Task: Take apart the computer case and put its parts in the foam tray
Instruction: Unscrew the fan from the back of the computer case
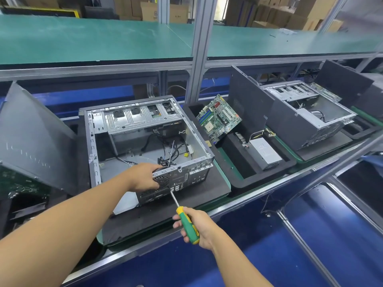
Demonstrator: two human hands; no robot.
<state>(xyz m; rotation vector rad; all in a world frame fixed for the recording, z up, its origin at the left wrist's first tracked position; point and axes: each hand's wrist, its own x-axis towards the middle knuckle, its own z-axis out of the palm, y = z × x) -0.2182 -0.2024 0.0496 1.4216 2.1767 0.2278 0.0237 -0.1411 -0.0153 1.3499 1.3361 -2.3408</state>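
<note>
The open sheet-steel computer case (145, 141) lay on a black foam pad (165, 214), its perforated rear panel facing 6 o'clock with bare pad before it. The foam tray (259, 179) sat just beside it at 3 o'clock, holding a tilted green motherboard (218, 118) and a grey power supply (265, 153). The left hand (145, 176) gripped the panel's top rim, fingers curled inside, while at 5 o'clock the right hand (196, 224) wrapped around a green-and-yellow screwdriver (187, 224), its tip touching the panel beside the left thumb.
</note>
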